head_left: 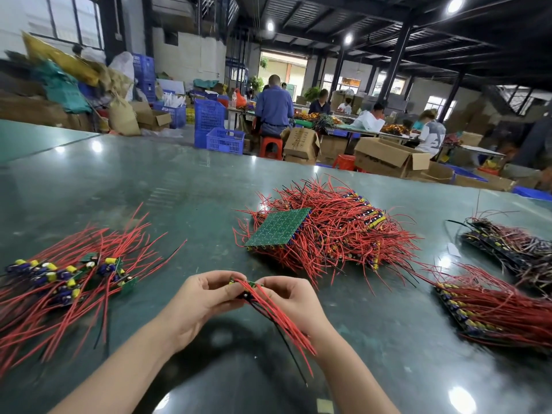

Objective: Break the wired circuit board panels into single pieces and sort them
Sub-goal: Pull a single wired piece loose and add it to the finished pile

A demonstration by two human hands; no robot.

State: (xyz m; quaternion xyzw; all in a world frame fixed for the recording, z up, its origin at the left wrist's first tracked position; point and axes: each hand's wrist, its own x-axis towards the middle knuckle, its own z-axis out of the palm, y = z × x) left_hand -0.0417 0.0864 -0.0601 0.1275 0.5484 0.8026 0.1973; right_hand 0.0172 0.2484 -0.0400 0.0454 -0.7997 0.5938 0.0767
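Near centre, above a glossy dark green table (149, 186): left hand (203, 297) and right hand (294, 300) close together, fingers of both curled and pinching a small strip of circuit board (246, 284) between thumbs and fingertips. Thin red and black wires (283, 327) trailing from the strip, down and to the right across the right wrist.

At the left, spread flat on the table: a loose heap of single pieces (68, 273), small green boards with yellow and blue cylindrical parts, long red wires fanning out around them.

Beyond the hands, right of centre: a thick mound of unbroken panels (337, 231), bristling with red wire, topped by one flat, square green panel (279, 227) lying tilted, solder side up.

At the right edge: a stack of strips (484, 312) with red wires, and farther off a darker bundle (507, 243), somewhat blurred.

Far behind the table: cardboard boxes (388, 156), blue plastic crates (221, 135), seated workers (274, 106) at benches.
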